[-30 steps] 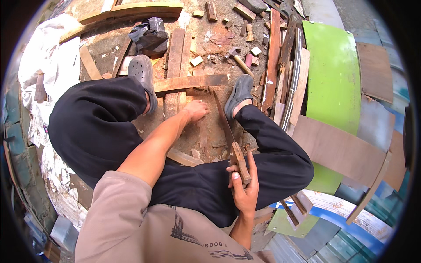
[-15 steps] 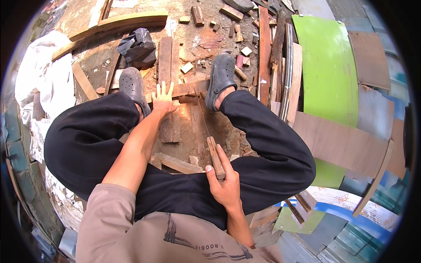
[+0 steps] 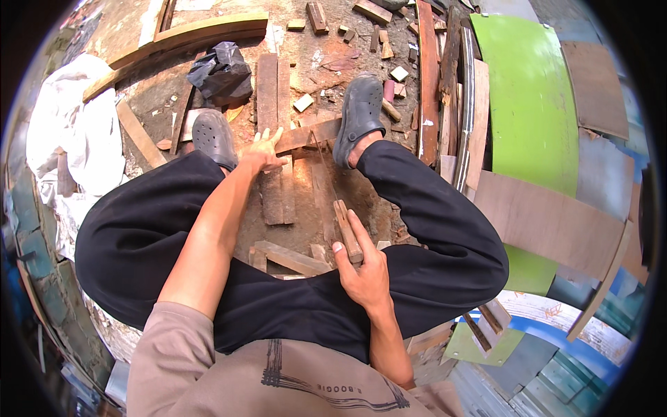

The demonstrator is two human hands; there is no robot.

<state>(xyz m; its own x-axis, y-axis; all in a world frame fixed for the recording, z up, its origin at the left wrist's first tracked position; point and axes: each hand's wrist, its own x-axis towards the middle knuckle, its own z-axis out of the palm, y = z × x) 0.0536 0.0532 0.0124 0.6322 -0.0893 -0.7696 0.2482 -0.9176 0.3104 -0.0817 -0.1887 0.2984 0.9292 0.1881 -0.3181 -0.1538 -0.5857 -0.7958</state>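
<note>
A handsaw with a wooden handle [image 3: 347, 233] is in my right hand [image 3: 365, 275], whose fingers and thumb close around the grip. Its thin blade [image 3: 326, 169] runs away from me and meets a short brown plank [image 3: 310, 137] lying crosswise between my feet. My left hand [image 3: 261, 151] rests at the plank's left end with its fingers spread. Beneath that hand, long boards [image 3: 267, 87] run lengthwise along the ground. My right shoe [image 3: 360, 115] touches or nearly touches the plank's right end; I cannot tell which.
Small wood offcuts [image 3: 303, 103] litter the ground ahead. A black plastic bag [image 3: 221, 74] sits beyond my left shoe [image 3: 212, 137]. White sacking [image 3: 75, 132] lies at left. Long timbers [image 3: 427, 90] and a green panel [image 3: 524, 104] are at right.
The saw and my right hand have moved slightly forward, away from my body. My left hand stays at the plank, its fingers angled a little more to the right. The whole view has shifted slightly.
</note>
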